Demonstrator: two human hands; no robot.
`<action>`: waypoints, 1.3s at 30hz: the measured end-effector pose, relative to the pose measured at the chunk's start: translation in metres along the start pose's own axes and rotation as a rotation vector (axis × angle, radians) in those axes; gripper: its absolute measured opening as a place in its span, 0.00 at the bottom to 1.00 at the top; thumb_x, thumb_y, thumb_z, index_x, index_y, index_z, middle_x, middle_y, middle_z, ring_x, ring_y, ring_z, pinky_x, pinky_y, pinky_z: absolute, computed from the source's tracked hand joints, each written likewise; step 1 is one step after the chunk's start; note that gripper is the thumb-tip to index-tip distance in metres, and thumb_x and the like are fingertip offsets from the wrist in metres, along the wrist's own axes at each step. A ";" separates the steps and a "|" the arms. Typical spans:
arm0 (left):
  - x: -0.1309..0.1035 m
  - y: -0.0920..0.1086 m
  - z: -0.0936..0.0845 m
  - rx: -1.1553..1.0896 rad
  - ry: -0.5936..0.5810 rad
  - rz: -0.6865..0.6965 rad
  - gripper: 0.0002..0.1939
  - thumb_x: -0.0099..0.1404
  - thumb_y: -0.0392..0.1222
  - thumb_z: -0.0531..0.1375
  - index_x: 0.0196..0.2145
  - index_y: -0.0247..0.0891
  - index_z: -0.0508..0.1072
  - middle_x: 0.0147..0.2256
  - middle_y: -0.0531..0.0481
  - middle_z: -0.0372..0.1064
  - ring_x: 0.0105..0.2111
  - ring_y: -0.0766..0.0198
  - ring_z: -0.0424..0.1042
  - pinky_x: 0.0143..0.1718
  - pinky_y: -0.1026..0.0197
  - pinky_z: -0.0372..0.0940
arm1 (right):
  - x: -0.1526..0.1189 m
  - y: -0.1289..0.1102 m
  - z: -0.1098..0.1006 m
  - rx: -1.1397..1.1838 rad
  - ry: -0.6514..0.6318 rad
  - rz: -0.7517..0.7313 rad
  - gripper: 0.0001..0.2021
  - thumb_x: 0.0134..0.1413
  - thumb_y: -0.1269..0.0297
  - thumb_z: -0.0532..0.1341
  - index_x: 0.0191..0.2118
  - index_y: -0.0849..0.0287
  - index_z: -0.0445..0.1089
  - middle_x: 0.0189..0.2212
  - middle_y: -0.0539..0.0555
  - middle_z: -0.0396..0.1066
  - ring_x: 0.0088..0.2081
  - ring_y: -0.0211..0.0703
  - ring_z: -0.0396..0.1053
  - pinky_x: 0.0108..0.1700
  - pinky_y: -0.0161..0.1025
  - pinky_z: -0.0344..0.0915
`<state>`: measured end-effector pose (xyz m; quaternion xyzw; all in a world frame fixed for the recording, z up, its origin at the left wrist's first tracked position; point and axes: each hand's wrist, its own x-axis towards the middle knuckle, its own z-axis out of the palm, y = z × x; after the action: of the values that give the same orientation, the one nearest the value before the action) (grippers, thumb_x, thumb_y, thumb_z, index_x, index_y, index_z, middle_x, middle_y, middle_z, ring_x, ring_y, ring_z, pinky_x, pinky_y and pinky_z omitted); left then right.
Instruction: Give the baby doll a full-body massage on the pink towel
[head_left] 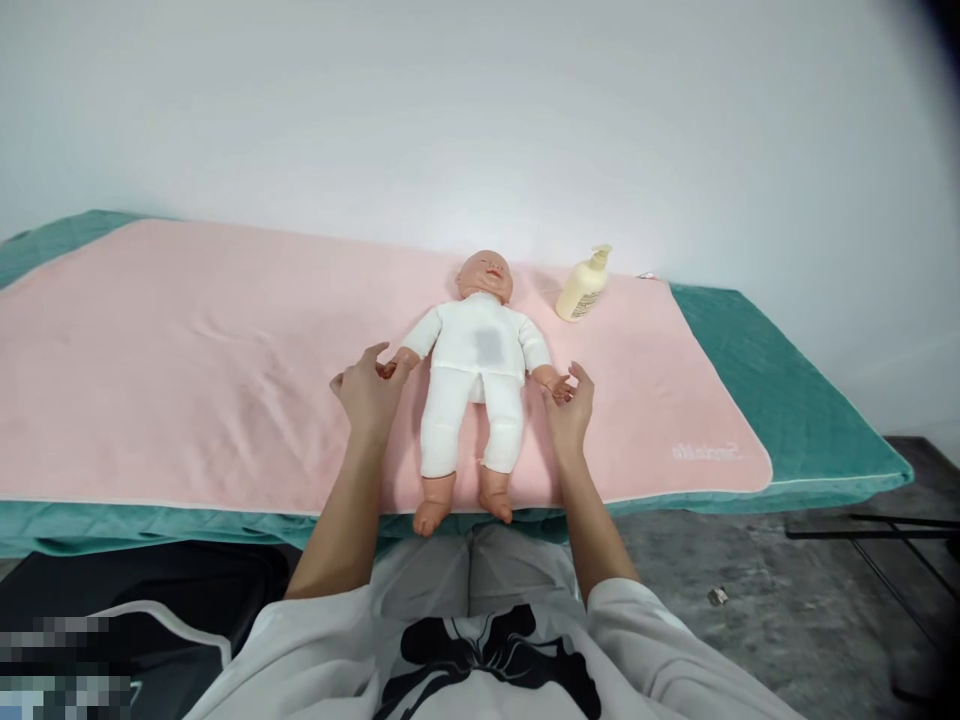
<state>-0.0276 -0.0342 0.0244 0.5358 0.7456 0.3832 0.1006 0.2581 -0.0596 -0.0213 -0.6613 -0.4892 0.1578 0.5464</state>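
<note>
A baby doll (457, 345) with a white cloth body lies on its back, its head toward the wall and its feet at the front edge of the bed. My left hand (371, 390) is closed with a pinch on the doll's hand at the left. On the other side, my right hand (571, 408) pinches the doll's other hand between thumb and fingers. Both of the doll's arms are spread outward and down. A grey patch marks its chest. Beneath the doll is a pink mat (187, 350).
A cream pump bottle (581, 290) stands on the mat, right of the doll's head. The mat lies over a teal padded cover (787, 385) against a white wall (450, 120). Dark metal legs (870, 533) and a small object (718, 596) are on the floor at right.
</note>
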 end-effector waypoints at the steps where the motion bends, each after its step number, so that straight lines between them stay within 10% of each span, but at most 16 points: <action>1: -0.001 -0.001 0.001 0.020 -0.034 -0.012 0.24 0.64 0.56 0.59 0.52 0.39 0.76 0.34 0.44 0.78 0.42 0.50 0.75 0.58 0.44 0.54 | -0.002 0.000 -0.001 -0.028 -0.017 0.022 0.33 0.52 0.59 0.64 0.64 0.54 0.57 0.60 0.62 0.62 0.57 0.52 0.66 0.58 0.51 0.68; 9: -0.002 -0.010 0.004 0.143 -0.211 0.005 0.22 0.64 0.55 0.59 0.44 0.37 0.82 0.42 0.39 0.78 0.44 0.44 0.74 0.44 0.52 0.63 | -0.005 -0.004 -0.012 -0.300 -0.160 -0.065 0.22 0.60 0.59 0.58 0.57 0.61 0.68 0.58 0.64 0.68 0.56 0.56 0.68 0.58 0.54 0.66; 20: 0.003 -0.010 -0.003 0.138 -0.252 0.063 0.17 0.58 0.46 0.64 0.44 0.38 0.80 0.41 0.42 0.78 0.46 0.47 0.74 0.52 0.50 0.65 | 0.004 0.002 -0.015 -0.154 -0.122 -0.098 0.20 0.55 0.64 0.58 0.54 0.57 0.70 0.55 0.62 0.66 0.51 0.48 0.70 0.54 0.48 0.70; 31: 0.077 -0.008 -0.028 -0.446 -0.084 0.053 0.29 0.47 0.39 0.69 0.50 0.39 0.77 0.38 0.46 0.77 0.35 0.59 0.76 0.41 0.57 0.73 | 0.118 0.000 -0.022 0.329 -0.110 -0.107 0.29 0.46 0.55 0.66 0.56 0.55 0.66 0.58 0.59 0.67 0.57 0.49 0.69 0.61 0.52 0.66; 39: 0.135 0.036 0.016 -0.878 -0.012 0.057 0.27 0.53 0.38 0.66 0.52 0.34 0.73 0.41 0.44 0.77 0.44 0.58 0.77 0.49 0.57 0.72 | 0.201 -0.026 0.025 0.703 -0.312 0.017 0.22 0.49 0.59 0.70 0.49 0.53 0.66 0.49 0.55 0.76 0.55 0.45 0.73 0.62 0.54 0.67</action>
<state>-0.0474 0.0961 0.0731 0.4648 0.4963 0.6632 0.3127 0.3220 0.1176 0.0583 -0.4058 -0.4769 0.4192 0.6574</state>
